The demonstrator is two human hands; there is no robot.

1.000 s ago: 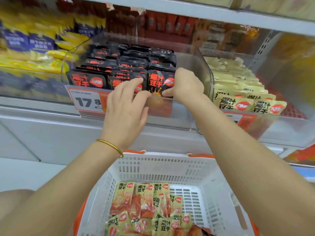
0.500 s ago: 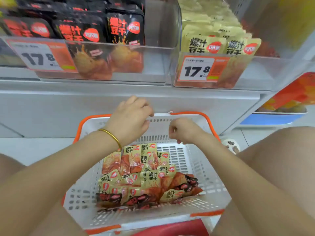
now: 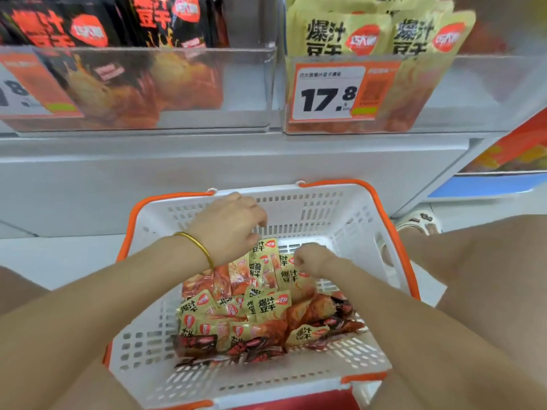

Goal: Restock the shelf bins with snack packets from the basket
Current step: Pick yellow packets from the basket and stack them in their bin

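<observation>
— Basket (image 3: 142,338) first: white with orange trim, it is sitting nearest the camera, between the person's bare knees. What is lying inside it?

— Snack packets (image 3: 260,309) are piling across the basket's floor, mostly yellow ones with a few black ones toward its near wall.

— How are the arms reaching?

— Both forearms are angling down over the basket's near rim. The right hand (image 3: 310,260) is dipping lowest, knuckles up, fingers curling into a loose fist right on the top of the pile; whether it is pinching a packet I cannot tell. The left hand (image 3: 228,229), with a gold bangle (image 3: 195,245) at the wrist, is hovering higher, toward the basket's far wall, fingers bending downward over an upright yellow packet (image 3: 268,247); whether they are gripping it I cannot tell either.

— And beyond the basket?

— Above its far rim, two clear bins are standing side by side on the shelf. The left bin (image 3: 251,84) is holding black packets (image 3: 59,22), the right bin (image 3: 488,90) yellow packets (image 3: 376,28), with a price tag (image 3: 328,90) reading 17.8 on its front.
</observation>
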